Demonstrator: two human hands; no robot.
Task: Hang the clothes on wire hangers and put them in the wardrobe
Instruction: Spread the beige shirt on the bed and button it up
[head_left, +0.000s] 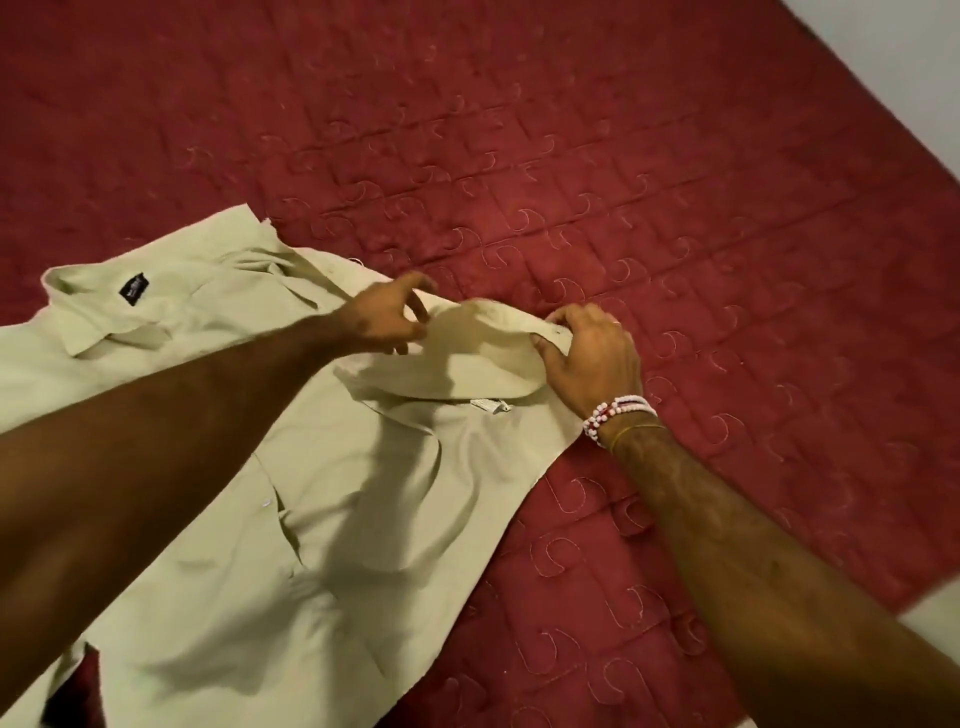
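The right hand (592, 358) pinches one end of a raised collar (488, 322) between thumb and fingers. At the other end the left hand (382, 319), blurred, appears to pinch the same collar with curled fingers. The collar belongs to a pale green shirt (363, 493) lying flat on a red quilted bedspread (675, 182), white label (491, 405) showing. A second pale shirt (171, 312) with a black label (133, 290) lies just beyond it, partly underneath. Beaded bracelets (618, 413) circle the right wrist.
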